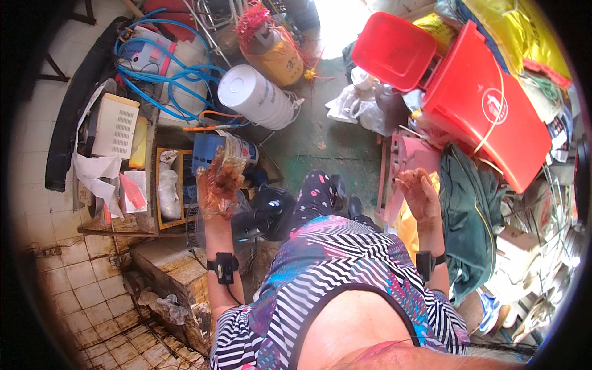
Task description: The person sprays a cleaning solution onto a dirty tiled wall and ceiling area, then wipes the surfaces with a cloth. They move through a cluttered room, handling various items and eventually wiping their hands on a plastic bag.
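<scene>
My left hand (219,187) is raised, its fingers apart, in a clear plastic glove with reddish-brown stains. Nothing else shows in its grip. Behind it are a blue box (206,150) and a white bucket lying on its side (245,152); a black electric fan (273,210) stands to its right. My right hand (420,194) is bare and held up, fingers loosely curled, with no object visible in them. Beyond it I see a pink plastic piece (413,152) and yellow cloth (408,231). A dark green jacket (468,226) hangs just to its right.
A red wheeled bin (490,111) and white plastic bags (363,104) are at upper right. Ahead stand a white bucket (243,88) and a yellow gas cylinder (277,60). At left, a coiled blue hose (173,76) lies beyond a wooden cabinet (151,185). The floor (319,152) is green.
</scene>
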Demonstrator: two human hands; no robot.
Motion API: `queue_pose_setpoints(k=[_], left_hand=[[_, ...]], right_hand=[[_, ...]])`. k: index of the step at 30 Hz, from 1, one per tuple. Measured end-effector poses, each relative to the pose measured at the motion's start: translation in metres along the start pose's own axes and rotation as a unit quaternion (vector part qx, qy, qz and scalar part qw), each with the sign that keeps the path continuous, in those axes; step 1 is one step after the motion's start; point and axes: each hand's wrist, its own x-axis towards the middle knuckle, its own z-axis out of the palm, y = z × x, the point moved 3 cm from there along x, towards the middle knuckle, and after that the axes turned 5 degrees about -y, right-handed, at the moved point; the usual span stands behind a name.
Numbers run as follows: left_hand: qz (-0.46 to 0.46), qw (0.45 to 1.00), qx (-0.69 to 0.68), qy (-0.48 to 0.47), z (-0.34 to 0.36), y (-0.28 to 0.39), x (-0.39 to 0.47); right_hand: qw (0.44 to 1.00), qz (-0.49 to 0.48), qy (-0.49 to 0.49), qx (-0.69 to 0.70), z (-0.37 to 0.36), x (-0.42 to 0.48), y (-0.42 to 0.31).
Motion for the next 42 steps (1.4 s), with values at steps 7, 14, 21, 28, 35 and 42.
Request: queue_pose_setpoints(k=[7, 14, 21, 28, 35, 42], left_hand=[[0.022, 0.997, -0.073, 0.028, -0.038, 0.046, 0.13], [0.046, 0.993, -0.102, 0.041, -0.107, 0.098, 0.266], [0.045, 0.986, -0.071, 0.146, -0.132, 0.122, 0.394], [0.025, 0.993, -0.105, 0.05, -0.062, 0.134, 0.585], [0.028, 0.999, -0.038, 0.018, 0.025, 0.162, 0.77], [-0.038, 0.997, -0.037, -0.052, 0.051, 0.178, 0.973]], right_hand=[[0.999, -0.014, 0.035, 0.004, 0.005, 0.11, 0.021], [0.994, 0.06, 0.037, -0.085, 0.07, 0.321, 0.06], [0.989, 0.112, 0.037, -0.093, 0.09, 0.486, 0.061], [0.991, 0.093, 0.025, -0.096, 0.05, 0.664, 0.003], [0.995, 0.07, 0.022, -0.066, 0.041, 0.846, -0.071], [0.996, 0.062, 0.056, -0.021, 0.021, 1.017, -0.109]])
